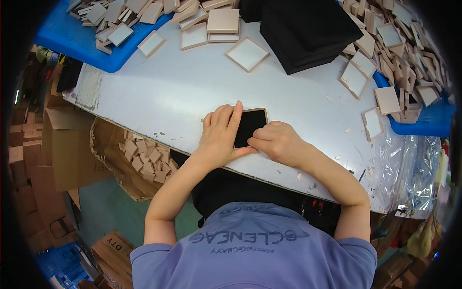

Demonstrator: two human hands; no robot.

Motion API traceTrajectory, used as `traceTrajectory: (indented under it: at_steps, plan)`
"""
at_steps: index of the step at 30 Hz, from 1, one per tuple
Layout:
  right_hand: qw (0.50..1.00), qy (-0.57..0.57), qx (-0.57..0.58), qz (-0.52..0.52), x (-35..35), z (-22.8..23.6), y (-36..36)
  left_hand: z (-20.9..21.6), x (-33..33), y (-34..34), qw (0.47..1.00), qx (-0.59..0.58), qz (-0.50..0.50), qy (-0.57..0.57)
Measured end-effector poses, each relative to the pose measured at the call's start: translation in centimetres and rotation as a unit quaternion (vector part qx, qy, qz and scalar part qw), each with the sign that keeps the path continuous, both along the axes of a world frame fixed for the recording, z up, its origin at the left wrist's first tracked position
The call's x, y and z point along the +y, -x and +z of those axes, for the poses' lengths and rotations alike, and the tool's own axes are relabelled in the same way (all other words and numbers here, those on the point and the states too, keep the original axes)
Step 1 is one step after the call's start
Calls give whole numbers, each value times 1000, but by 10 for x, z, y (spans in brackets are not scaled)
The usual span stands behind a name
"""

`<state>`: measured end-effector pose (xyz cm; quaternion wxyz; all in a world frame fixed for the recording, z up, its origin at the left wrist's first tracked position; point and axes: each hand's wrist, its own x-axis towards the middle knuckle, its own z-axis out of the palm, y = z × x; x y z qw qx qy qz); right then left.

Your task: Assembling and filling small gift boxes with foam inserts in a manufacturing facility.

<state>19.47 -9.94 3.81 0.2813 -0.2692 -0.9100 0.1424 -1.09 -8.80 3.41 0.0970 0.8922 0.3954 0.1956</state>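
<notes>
A small shallow box (264, 114) with a pinkish-beige rim lies on the table in front of me, a black foam-like pad (248, 126) filling its inside. My left hand (219, 132) rests open against it, fingers stretched along its left side and thumb along its near edge. At the near right corner my right hand (279, 142) is closed, its bent fingers pressed together on the pad. Its fingertips are partly hidden. Beyond the hands stands a stack of black sheets (308, 36). Left of the stack lies a box half with a white inside (248, 54).
Blue trays heaped with box pieces stand at far left (108, 60) and far right (418, 126). More box halves (224, 21) lie between. Below the table's left edge, a carton (96, 144) holds small boxes (147, 159). Clear plastic bags (409, 168) hang at right.
</notes>
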Motion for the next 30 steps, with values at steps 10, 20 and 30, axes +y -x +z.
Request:
traceTrajectory:
  at_steps: [10, 20, 30]
  plan:
    - [995, 3, 48, -92, 4, 19, -19, -3, 3, 5, 989, -132, -8, 63]
    - [976, 144, 102, -130, 0, 21, -19, -6, -4, 6, 970, -234, -63, -7]
    - [959, -143, 184, -160, -16, 10, -24, -3, -10, -14, 910, -347, -143, -175]
